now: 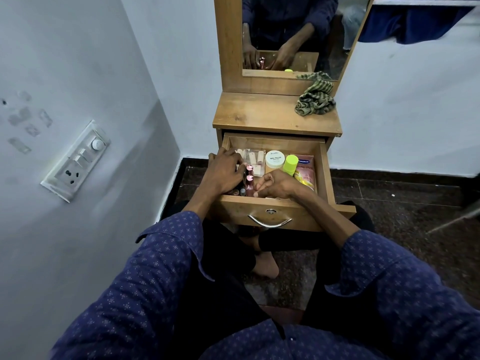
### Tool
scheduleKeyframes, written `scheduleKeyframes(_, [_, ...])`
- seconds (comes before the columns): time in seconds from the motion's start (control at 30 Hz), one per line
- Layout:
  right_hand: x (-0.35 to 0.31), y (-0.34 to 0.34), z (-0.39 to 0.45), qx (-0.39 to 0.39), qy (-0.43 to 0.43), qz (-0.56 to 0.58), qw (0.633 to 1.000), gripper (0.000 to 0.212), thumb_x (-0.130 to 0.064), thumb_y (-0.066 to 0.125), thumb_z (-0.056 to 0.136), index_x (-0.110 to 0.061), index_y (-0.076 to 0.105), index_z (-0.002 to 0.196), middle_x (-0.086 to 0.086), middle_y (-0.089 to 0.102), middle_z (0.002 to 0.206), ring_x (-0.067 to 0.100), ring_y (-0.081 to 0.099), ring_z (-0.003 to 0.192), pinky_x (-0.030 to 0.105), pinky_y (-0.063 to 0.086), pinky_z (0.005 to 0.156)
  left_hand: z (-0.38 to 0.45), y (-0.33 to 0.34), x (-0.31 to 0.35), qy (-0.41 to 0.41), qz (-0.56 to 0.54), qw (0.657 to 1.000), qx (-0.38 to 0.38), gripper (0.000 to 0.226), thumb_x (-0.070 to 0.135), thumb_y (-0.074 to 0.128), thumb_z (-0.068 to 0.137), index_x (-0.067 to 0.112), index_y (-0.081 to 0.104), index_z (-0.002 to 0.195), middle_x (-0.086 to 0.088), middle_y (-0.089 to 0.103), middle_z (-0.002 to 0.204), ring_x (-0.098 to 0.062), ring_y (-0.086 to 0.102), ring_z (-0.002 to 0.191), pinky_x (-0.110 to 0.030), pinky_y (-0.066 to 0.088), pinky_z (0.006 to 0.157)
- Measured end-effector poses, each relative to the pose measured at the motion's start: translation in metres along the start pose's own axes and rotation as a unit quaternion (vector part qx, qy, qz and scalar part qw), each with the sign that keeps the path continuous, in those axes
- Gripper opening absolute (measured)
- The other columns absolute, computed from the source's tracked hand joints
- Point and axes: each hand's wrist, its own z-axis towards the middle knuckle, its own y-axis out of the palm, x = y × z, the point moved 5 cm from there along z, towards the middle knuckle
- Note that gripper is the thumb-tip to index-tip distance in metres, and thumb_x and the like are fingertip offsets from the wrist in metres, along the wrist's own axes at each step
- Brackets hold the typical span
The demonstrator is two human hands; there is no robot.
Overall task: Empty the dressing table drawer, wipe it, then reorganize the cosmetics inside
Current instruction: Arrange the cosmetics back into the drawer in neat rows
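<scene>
Between both hands, at the front left of the drawer (pixel 326 170), pink bottles (pixel 68 178) are steadied by the left hand (pixel 224 172); right hand (pixel 276 184) loosely curled, nothing held. Small, light, likely slippery, probably breakable; best pinched at the caps.

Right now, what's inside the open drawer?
Drawer holds a nail polish remover jar, neon-green bottle, pink Vaseline pouch, clear box, pink tubes. Hands cover the front-left.
</scene>
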Motion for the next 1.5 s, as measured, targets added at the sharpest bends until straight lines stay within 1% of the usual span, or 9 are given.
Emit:
scheduleKeyframes(0.13, [-0.009, -0.019, -0.02, 0.078, -0.059, 0.077, 0.992, 0.009, 0.003, 0.073, 0.091, -0.004, 0.071, 0.095, 0.013, 0.079, 0.084, 0.027, 0.079, 0.079, 0.049, 0.065, 0.083, 0.0, -0.009, 0.004, 0.014, -0.042, 0.998, 0.035, 0.024, 0.031, 0.051, 0.103, 0.018, 0.068, 0.111, -0.001, 0.066, 0.128, -0.024, 0.049, 0.128, -0.054, 0.038, 0.104])
scheduleKeyframes(0.27, [-0.018, -0.066, -0.052, 0.266, -0.187, 0.011, 0.945, 0.005, -0.022, 0.074, 0.094, -0.017, 0.073, 0.095, -0.001, 0.075, 0.073, 0.015, 0.073, 0.064, 0.038, 0.064, 0.063, 0.002, -0.018, 0.022, 0.03, -0.097, 0.992, 0.077, 0.024, 0.036, 0.048, 0.102, 0.022, 0.067, 0.105, 0.003, 0.069, 0.123, -0.02, 0.05, 0.127, -0.049, 0.037, 0.1])
scheduleKeyframes(0.4, [-0.006, -0.099, -0.059, 0.374, -0.188, -0.125, 0.899, 0.022, -0.042, 0.078, 0.083, -0.028, 0.067, 0.097, -0.012, 0.063, 0.087, 0.012, 0.063, 0.081, 0.037, 0.054, 0.069, 0.013, -0.014, 0.048, 0.05, -0.106, 0.991, 0.065, 0.02, 0.036, 0.051, 0.099, 0.024, 0.067, 0.101, 0.004, 0.07, 0.119, -0.022, 0.055, 0.125, -0.052, 0.04, 0.107])
scheduleKeyframes(0.67, [0.017, -0.104, -0.045, 0.327, -0.138, -0.213, 0.91, 0.037, -0.049, 0.084, 0.079, -0.026, 0.065, 0.102, -0.002, 0.061, 0.11, 0.022, 0.057, 0.104, 0.033, 0.044, 0.073, 0.013, -0.004, 0.05, 0.044, -0.104, 0.992, 0.053, 0.023, 0.037, 0.05, 0.104, 0.022, 0.067, 0.108, 0.003, 0.068, 0.127, -0.022, 0.051, 0.131, -0.057, 0.039, 0.11])
scheduleKeyframes(0.77, [0.014, -0.102, -0.046, 0.326, -0.148, -0.201, 0.912, 0.035, -0.045, 0.086, 0.078, -0.023, 0.066, 0.097, -0.005, 0.066, 0.097, 0.017, 0.057, 0.094, 0.034, 0.046, 0.068, 0.005, -0.006, 0.042, 0.024, -0.087, 0.994, 0.06, 0.023, 0.034, 0.051, 0.106, 0.019, 0.067, 0.111, -0.001, 0.069, 0.125, -0.023, 0.05, 0.13, -0.05, 0.034, 0.103])
scheduleKeyframes(0.9, [0.011, -0.103, -0.04, 0.279, -0.124, -0.146, 0.941, 0.029, -0.037, 0.09, 0.074, -0.021, 0.072, 0.091, -0.007, 0.071, 0.081, 0.012, 0.067, 0.076, 0.033, 0.052, 0.063, -0.005, 0.003, 0.027, -0.003, -0.12, 0.992, 0.05, 0.027, 0.043, 0.042, 0.105, 0.027, 0.064, 0.11, 0.004, 0.066, 0.114, -0.024, 0.067, 0.105, -0.05, 0.044, 0.098])
scheduleKeyframes(1.2, [-0.006, -0.105, -0.039, 0.17, -0.11, 0.009, 0.979, 0.028, -0.034, 0.087, 0.08, -0.011, 0.078, 0.093, 0.002, 0.076, 0.083, 0.009, 0.062, 0.071, 0.027, 0.048, 0.066, -0.014, -0.005, 0.03, -0.005, -0.122, 0.989, 0.082, 0.025, 0.03, 0.047, 0.101, 0.021, 0.067, 0.113, 0.002, 0.067, 0.126, -0.018, 0.05, 0.125, -0.046, 0.038, 0.101])
scheduleKeyframes(1.33, [-0.015, -0.085, -0.038, 0.205, -0.12, -0.118, 0.964, 0.038, -0.05, 0.088, 0.069, -0.022, 0.069, 0.085, -0.007, 0.07, 0.078, 0.011, 0.063, 0.07, 0.033, 0.052, 0.064, -0.015, -0.005, 0.034, -0.004, -0.109, 0.991, 0.075, 0.023, 0.027, 0.05, 0.103, 0.018, 0.067, 0.116, -0.001, 0.066, 0.128, -0.019, 0.051, 0.125, -0.047, 0.037, 0.102])
scheduleKeyframes(1.5, [-0.032, -0.055, -0.037, 0.206, -0.147, -0.218, 0.943, 0.036, -0.048, 0.087, 0.071, -0.026, 0.064, 0.087, -0.009, 0.066, 0.079, 0.014, 0.064, 0.075, 0.038, 0.057, 0.067, -0.014, -0.003, 0.03, -0.014, -0.105, 0.992, 0.075, 0.026, 0.03, 0.047, 0.103, 0.02, 0.066, 0.118, -0.002, 0.065, 0.13, -0.021, 0.05, 0.127, -0.05, 0.038, 0.104])
